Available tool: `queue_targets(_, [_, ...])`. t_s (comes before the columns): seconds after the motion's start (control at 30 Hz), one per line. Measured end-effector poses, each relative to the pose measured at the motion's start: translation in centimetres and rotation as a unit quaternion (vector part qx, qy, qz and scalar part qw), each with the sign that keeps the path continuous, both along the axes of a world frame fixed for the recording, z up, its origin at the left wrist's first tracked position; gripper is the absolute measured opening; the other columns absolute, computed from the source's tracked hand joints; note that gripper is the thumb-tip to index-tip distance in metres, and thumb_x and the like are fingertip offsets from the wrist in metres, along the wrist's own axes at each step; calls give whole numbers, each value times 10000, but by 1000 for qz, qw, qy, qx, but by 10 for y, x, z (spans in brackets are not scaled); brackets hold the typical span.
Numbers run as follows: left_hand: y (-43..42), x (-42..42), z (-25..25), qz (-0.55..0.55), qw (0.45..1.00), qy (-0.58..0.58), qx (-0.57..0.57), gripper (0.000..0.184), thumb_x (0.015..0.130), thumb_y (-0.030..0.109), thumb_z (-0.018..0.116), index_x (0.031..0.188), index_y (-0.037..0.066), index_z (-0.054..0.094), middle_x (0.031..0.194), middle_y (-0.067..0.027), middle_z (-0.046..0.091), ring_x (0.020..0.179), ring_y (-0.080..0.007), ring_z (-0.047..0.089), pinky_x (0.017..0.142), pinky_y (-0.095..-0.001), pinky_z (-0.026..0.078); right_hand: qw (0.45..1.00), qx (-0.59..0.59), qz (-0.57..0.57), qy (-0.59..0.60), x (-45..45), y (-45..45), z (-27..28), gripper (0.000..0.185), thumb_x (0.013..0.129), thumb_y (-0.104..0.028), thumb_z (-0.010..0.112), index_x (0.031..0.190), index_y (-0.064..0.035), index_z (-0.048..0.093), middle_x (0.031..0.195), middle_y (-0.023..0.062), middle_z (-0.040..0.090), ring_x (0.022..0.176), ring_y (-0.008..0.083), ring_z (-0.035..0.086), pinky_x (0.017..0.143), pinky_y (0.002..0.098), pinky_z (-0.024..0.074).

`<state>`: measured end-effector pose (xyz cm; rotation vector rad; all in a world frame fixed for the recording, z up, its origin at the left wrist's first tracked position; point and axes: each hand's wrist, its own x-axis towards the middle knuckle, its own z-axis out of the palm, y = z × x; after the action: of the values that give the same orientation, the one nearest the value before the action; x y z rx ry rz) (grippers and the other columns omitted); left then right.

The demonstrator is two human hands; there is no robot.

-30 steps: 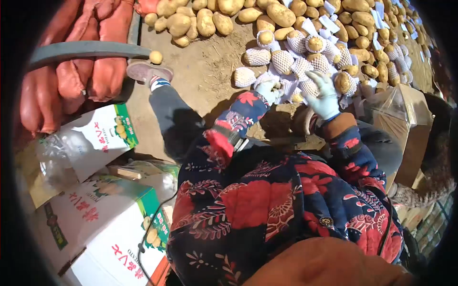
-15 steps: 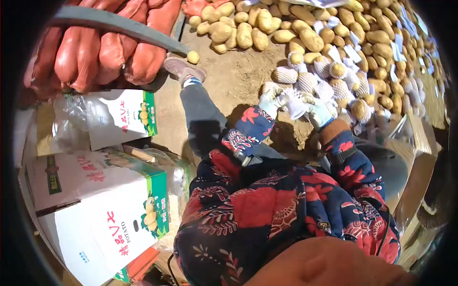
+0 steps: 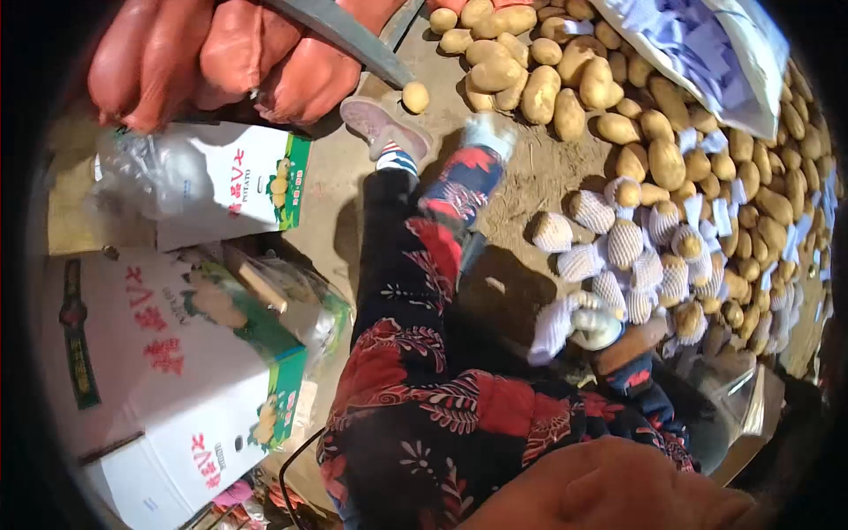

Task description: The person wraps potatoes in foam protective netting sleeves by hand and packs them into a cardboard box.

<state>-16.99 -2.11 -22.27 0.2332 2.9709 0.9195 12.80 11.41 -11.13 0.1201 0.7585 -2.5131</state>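
Observation:
My right hand [image 3: 596, 325], in a pale work glove, is closed on a white foam net sleeve [image 3: 551, 332] that hangs limp beside the fingers. Whether a potato is inside it I cannot see. Farther forward, my gloved left hand [image 3: 490, 137] reaches out near the loose potatoes [image 3: 541, 93]; motion blurs its fingers. Between the two hands and to the right lies a group of potatoes in foam net sleeves [image 3: 625, 245] on the dirt floor.
An open white sack [image 3: 746, 66] of foam sleeves lies across the potato pile at upper right. Red sacks [image 3: 243, 53] and a grey bar [image 3: 353, 40] stand at upper left. Printed potato cartons [image 3: 159, 353] fill the left side. One potato [image 3: 415, 97] lies by my shoe.
My left hand has left the foam sleeve and moved forward to the loose potatoes. My right hand has drawn back toward my body with the sleeve. The view has shifted, showing more of the white sack.

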Motion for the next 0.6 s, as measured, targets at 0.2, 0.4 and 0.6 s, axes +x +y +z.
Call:
queue_targets(0.2, [-70,-141,-39,174,961,-84,-199,616,704,383,612,1186,55,412,1077,-218,457,991,-347,488,802,-429,430,996,35,-73,-25,-15,26,-35,296,734,-255,629,827,19,570,717,146,586,661,234,559,637,308,438])
queue_targets(0.4, [-79,-180,-82,208,948,-104,-219,714,659,346,649,1247,70,353,1156,-213,435,1018,-335,482,843,-418,419,926,151,-153,-309,21,49,-72,335,746,-289,633,886,7,565,722,137,587,665,221,557,645,300,439])
queue_targets(0.6, [-36,-126,-133,173,957,-151,178,853,475,226,815,1165,4,365,1093,-210,463,992,-316,485,854,-415,406,887,185,-360,-222,-15,56,-64,588,764,-243,640,1243,-41,364,1004,54,542,903,175,532,772,324,446])
